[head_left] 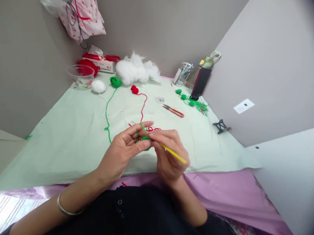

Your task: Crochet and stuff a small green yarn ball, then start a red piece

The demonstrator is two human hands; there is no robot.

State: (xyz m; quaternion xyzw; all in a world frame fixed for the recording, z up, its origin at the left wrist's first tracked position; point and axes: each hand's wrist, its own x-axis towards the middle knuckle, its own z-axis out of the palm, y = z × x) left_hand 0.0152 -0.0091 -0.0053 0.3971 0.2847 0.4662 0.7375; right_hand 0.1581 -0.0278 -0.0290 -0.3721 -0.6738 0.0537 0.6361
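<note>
My left hand (pixel 125 142) pinches a small green crochet piece (pixel 146 139), with green yarn looped over its raised index finger. Closed around a yellow-handled crochet hook (pixel 174 153), my right hand (pixel 172 153) meets the left at the green piece. The hook's tip is hidden by the fingers. From a green yarn ball (pixel 115 81) a strand runs down the table toward my left hand. A red yarn ball (pixel 135 89) trails its strand to behind the hands, where loose red yarn (pixel 153 129) lies. White yarn also leads there from a white ball (pixel 98 86).
Orange-handled thread snips (pixel 173 110) and a small round clear case (pixel 160 99) lie beyond my hands. White stuffing (pixel 137 68), a tissue box (pixel 101 62) and a clear tub (pixel 80 76) stand at the back. Rightward are small green pieces (pixel 183 96), a phone (pixel 201 82) and a pen cup (pixel 182 74).
</note>
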